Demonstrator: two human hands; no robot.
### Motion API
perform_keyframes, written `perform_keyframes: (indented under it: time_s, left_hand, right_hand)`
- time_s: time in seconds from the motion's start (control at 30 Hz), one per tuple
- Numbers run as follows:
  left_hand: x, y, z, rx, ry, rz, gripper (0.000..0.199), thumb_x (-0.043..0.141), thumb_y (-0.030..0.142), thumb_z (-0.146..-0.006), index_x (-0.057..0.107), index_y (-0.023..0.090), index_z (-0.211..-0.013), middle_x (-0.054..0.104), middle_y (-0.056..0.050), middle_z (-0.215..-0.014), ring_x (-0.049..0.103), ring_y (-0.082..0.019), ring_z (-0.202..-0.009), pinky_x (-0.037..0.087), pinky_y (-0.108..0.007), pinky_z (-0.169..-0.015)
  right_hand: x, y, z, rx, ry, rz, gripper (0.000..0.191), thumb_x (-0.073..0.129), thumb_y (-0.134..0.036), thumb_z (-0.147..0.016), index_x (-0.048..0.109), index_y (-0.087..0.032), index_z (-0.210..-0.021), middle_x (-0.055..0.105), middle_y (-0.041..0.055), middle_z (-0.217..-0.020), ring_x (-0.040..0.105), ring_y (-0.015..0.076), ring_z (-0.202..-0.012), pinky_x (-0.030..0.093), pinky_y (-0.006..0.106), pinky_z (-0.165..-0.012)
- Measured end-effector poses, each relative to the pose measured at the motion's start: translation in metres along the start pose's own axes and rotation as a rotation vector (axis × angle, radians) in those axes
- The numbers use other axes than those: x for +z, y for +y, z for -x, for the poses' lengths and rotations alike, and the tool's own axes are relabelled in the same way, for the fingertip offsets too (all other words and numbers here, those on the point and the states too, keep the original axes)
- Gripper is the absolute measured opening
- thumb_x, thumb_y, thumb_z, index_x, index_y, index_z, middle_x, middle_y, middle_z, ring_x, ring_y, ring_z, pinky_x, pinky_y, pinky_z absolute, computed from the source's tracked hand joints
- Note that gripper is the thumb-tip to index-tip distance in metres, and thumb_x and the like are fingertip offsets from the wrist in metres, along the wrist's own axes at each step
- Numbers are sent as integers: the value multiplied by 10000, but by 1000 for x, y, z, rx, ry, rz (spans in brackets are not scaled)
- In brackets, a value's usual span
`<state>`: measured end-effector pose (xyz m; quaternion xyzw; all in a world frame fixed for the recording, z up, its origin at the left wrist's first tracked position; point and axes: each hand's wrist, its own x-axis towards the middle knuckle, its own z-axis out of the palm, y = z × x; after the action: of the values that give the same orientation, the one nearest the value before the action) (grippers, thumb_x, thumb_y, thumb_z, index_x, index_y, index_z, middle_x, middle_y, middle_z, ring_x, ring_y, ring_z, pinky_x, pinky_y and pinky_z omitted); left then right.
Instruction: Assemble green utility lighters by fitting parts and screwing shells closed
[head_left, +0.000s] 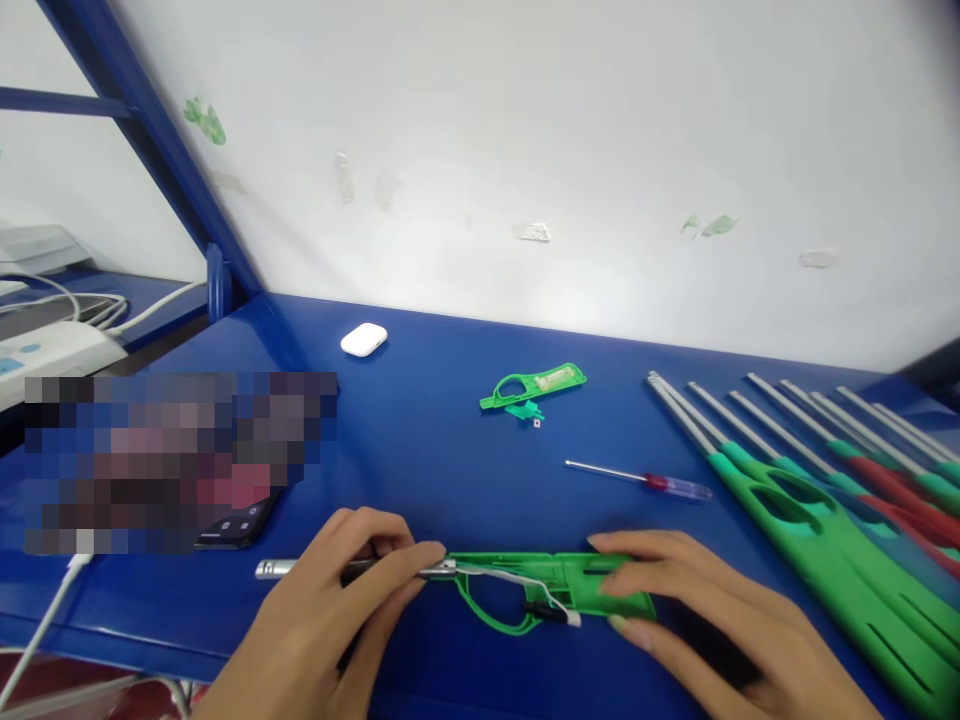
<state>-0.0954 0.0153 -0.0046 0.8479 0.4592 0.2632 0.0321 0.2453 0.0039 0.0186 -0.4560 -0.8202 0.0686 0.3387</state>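
Observation:
My left hand [330,610] is closed around the silver metal tube [275,569] of a lighter, with its fingertips near the tube's inner end. A green lighter shell half [622,582] lies open side up on the blue table, joining the tube end. My right hand [720,610] grips the shell's handle end between thumb and fingers. A thin white wire [510,576] runs from the tube across the shell to a small black igniter part [546,611] at its lower edge. Beyond them lie another green shell half [574,374] and a small teal trigger piece [525,410].
A screwdriver [679,487] lies behind my right hand. Several long lighters [817,540] with green or red handles fill the right side. A white earbud case [364,340] sits at the back. A phone [232,528], partly blurred out, and a white cable [45,625] are left.

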Motion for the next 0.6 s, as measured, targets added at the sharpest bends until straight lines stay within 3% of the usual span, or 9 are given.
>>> perform_keyframes:
  time_s: [0.17, 0.27, 0.43, 0.6]
  left_hand:
    - [3, 3, -9, -5, 34, 81, 283, 492, 288, -1139, 682, 355, -1337, 691, -3, -1158, 712, -130, -985, 579, -189, -840]
    - [4, 3, -10, 16, 30, 70, 253, 508, 298, -1136, 675, 355, -1317, 682, 9, -1158, 704, -118, -988, 559, -171, -851]
    - [5, 4, -4, -53, 30, 96, 235, 488, 347, -1149, 690, 383, -1265, 677, 16, -1166, 691, -133, -1003, 554, -198, -857]
    - [7, 6, -2, -76, 32, 114, 226, 507, 345, -1139, 702, 369, -1250, 690, 4, -1172, 702, -151, -1002, 568, -227, -862]
  right_hand:
    - [5, -11, 1, -98, 109, 229, 227, 673, -462, -1064, 803, -290, -1136, 853, 27, -1187, 844, 219, -1049, 684, 278, -941]
    - [12, -17, -3, -174, 71, 306, 261, 684, -484, -1059, 807, -281, -1167, 865, 6, -1144, 845, 251, -1004, 699, 343, -860]
    - [18, -17, -7, -184, 42, 293, 193, 624, -323, -1110, 816, -307, -1128, 865, -72, -1102, 841, 177, -952, 657, 270, -842]
    - [17, -16, -2, -149, 23, 224, 187, 636, -296, -1107, 815, -309, -1159, 860, -44, -1114, 829, 161, -974, 657, 236, -862]
